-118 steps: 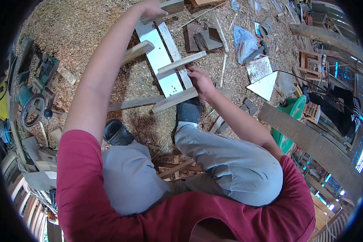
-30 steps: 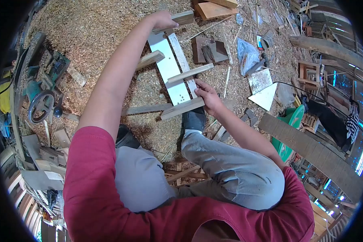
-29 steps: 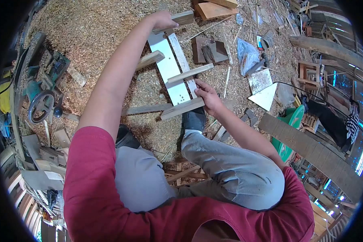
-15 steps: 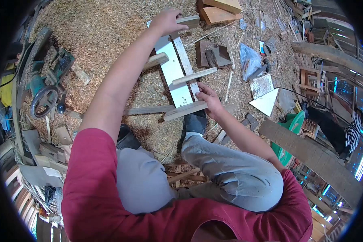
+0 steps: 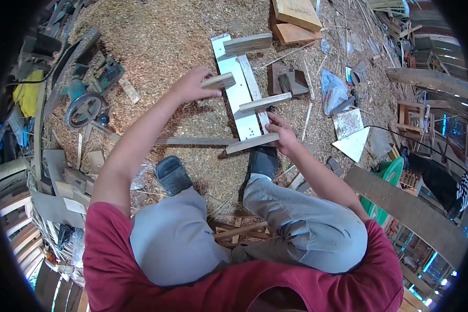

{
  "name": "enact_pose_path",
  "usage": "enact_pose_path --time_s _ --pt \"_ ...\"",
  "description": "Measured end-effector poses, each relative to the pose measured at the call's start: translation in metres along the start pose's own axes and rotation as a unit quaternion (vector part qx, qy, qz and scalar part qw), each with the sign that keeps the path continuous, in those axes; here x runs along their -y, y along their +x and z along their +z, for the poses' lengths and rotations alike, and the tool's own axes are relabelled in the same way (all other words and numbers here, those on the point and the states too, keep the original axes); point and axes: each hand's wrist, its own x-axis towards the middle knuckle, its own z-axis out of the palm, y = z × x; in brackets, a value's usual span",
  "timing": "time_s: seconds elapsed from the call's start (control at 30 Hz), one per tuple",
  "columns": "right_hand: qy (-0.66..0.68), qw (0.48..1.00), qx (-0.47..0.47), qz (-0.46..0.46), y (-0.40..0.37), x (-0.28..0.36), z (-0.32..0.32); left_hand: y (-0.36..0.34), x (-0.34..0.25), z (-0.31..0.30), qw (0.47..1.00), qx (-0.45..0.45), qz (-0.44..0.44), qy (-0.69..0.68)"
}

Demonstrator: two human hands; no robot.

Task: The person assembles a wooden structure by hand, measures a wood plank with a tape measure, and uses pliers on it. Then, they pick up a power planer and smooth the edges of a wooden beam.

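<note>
A ladder-like wooden frame lies on the sawdust floor in front of me: a pale flat board with a thin rail beside it and short cross slats over them. My left hand grips the end of the second slat. My right hand rests on the frame between the third slat and the nearest slat, fingers curled on the rail. The far slat lies free of any hand. My right shoe is close to the nearest slat.
A green machine with a handwheel stands at the left. Wood blocks lie beyond the frame, a plastic bag and white offcuts at the right. A long strip lies by my left shoe. A heavy plank leans at lower right.
My left hand let go of the far slat and came back to grip the second slat. The view shifted, so the frame sits lower in the picture. My right hand stayed on the frame.
</note>
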Motion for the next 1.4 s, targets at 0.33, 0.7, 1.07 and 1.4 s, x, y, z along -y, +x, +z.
enact_pose_path --time_s 0.33,0.7,1.07,1.4 --pt "0.024 0.999 -0.014 -0.039 0.016 -0.002 0.008 0.004 0.005 -0.004 0.993 -0.101 0.002 0.055" --pt "-0.111 0.981 -0.142 -0.076 0.050 0.025 0.017 0.050 0.015 -0.104 0.969 -0.203 -0.005 0.139" --pt "-0.262 0.902 -0.242 -0.245 -0.007 -0.035 0.023 0.058 0.067 -0.082 0.962 -0.156 0.021 0.224" --pt "-0.255 0.888 -0.091 -0.372 0.052 0.045 0.066 -0.014 0.032 -0.008 0.904 -0.327 0.096 0.260"
